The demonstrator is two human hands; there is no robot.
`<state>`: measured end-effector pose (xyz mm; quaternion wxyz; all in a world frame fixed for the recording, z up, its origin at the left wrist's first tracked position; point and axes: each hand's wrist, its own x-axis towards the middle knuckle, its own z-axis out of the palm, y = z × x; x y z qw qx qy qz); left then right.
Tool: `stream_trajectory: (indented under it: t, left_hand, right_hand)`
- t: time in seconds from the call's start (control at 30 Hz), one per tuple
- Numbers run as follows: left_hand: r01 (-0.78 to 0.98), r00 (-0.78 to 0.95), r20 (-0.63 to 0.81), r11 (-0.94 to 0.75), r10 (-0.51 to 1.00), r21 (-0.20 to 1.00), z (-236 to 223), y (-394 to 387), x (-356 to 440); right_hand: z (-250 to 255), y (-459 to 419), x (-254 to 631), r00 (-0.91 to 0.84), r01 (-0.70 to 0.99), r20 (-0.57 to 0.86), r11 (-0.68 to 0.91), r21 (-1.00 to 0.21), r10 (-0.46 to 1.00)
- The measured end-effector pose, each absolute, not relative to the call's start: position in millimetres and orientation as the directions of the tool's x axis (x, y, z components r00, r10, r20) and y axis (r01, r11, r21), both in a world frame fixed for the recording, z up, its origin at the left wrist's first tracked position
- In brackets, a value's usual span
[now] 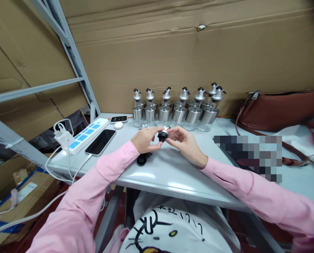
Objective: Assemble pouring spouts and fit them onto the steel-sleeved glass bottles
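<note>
Between my two hands, just above the table (167,175), is a bottle pourer stopper (162,135) with a ribbed black plug and a silver top. My left hand (147,140) pinches it from the left, thumb and fingers closed around its side. From the right, the fingertips of my right hand (185,144) also grip it. Under my left wrist lies a round black part (141,159), partly covered by the hand. Behind my hands stand several glass oil bottles (164,114) with steel sleeves and pourer tops, in rows.
At the left are a white power strip (87,135) with plugs and cables, a black-screened phone (101,142), a small device (119,119) and a white round object (118,125). A brown bag (283,109) and a blurred-out dark item (247,154) lie at the right. Cardboard (172,59) backs the table.
</note>
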<state>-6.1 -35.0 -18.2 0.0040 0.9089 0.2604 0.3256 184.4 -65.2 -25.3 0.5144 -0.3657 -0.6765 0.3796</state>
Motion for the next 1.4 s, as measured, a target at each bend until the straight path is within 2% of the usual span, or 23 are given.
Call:
stream_trajectory:
  t: [0.3, 0.57, 0.77, 1.0, 1.23, 1.4]
  left_hand:
    - [0.473, 0.661, 0.575, -0.862, 0.483, 0.181, -17, -38, -6]
    - [0.483, 0.676, 0.565, -0.863, 0.473, 0.145, -18, -36, -6]
    - [0.469, 0.684, 0.544, -0.864, 0.486, 0.182, -17, -38, -5]
    - [0.448, 0.663, 0.534, -0.849, 0.525, 0.28, -17, -39, -4]
    - [0.411, 0.678, 0.532, -0.862, 0.507, 0.298, -18, -39, -2]
    - [0.403, 0.685, 0.557, -0.881, 0.47, 0.248, -18, -39, -2]
  right_hand:
    - [-27, -65, 184, -0.258, 0.144, 0.492, 0.537, -0.831, 0.831]
    - [-26, -69, 184, -0.311, 0.315, 0.562, 0.641, -0.699, 0.766]
    - [-25, -72, 183, -0.31, 0.349, 0.582, 0.659, -0.666, 0.752]
    - [-24, -75, 182, -0.301, 0.367, 0.542, 0.62, -0.694, 0.785]
    - [-22, -75, 181, -0.291, 0.379, 0.477, 0.558, -0.738, 0.829]
    - [-22, -76, 181, -0.275, 0.367, 0.472, 0.545, -0.754, 0.838]
